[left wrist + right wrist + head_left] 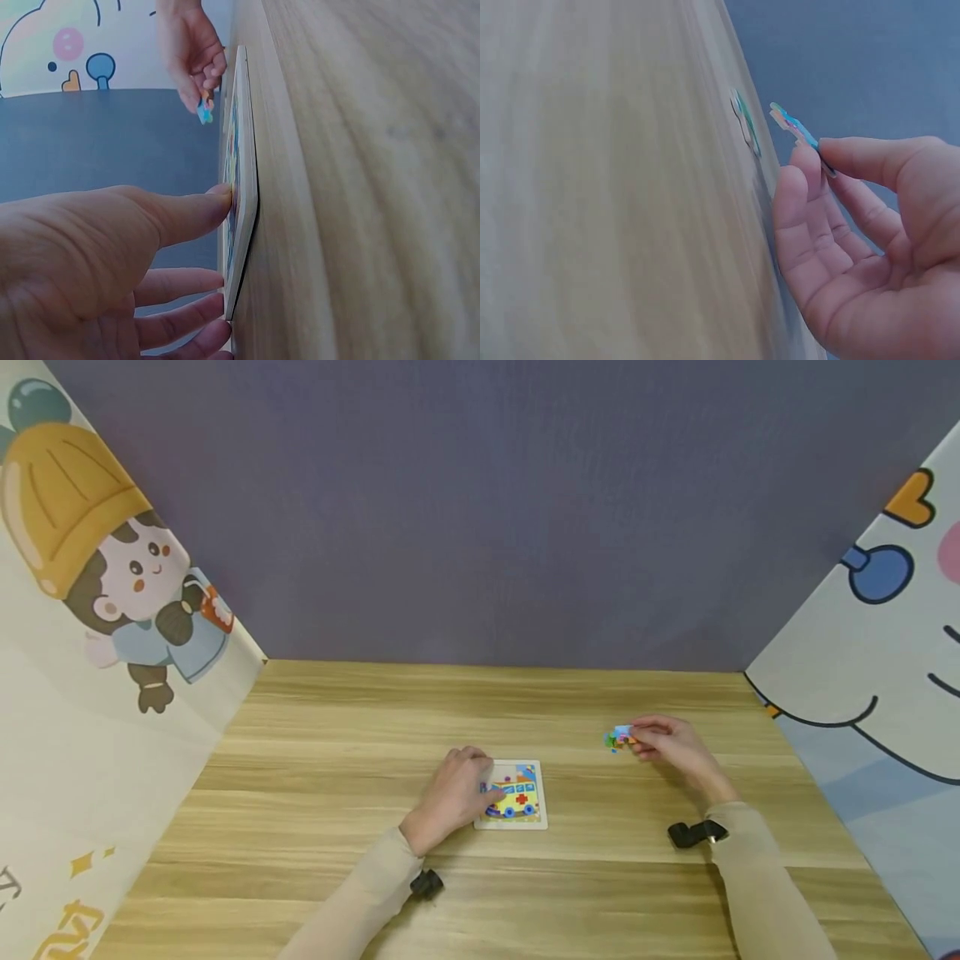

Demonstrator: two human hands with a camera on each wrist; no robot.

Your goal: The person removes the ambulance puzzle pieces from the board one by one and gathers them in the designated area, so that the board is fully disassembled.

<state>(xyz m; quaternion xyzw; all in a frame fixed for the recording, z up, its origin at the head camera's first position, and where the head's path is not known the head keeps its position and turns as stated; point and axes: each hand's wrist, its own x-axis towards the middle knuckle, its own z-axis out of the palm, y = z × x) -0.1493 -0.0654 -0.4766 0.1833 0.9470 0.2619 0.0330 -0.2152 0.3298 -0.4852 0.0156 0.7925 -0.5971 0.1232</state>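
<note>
A small square jigsaw puzzle with a pale frame (543, 814) lies flat on the table, picturing a yellow bus with a red cross. Beside its left edge is my left hand (448, 795); in the left wrist view the thumb (199, 214) presses on the picture and the other fingers, fairly straight, touch the edge. Farther right, my right hand (678, 752) pinches a colourful puzzle piece (799, 131) between thumb and fingertips, above the table. A green piece (745, 124) lies on the wood just beyond that hand. My left hand covers part of the picture's left side.
The wood-grained table (337, 710) meets a dark grey-blue wall (480, 527) at the back. White panels with cartoon drawings stand at the left (75, 735) and right (825, 693). Each wrist carries a black camera mount.
</note>
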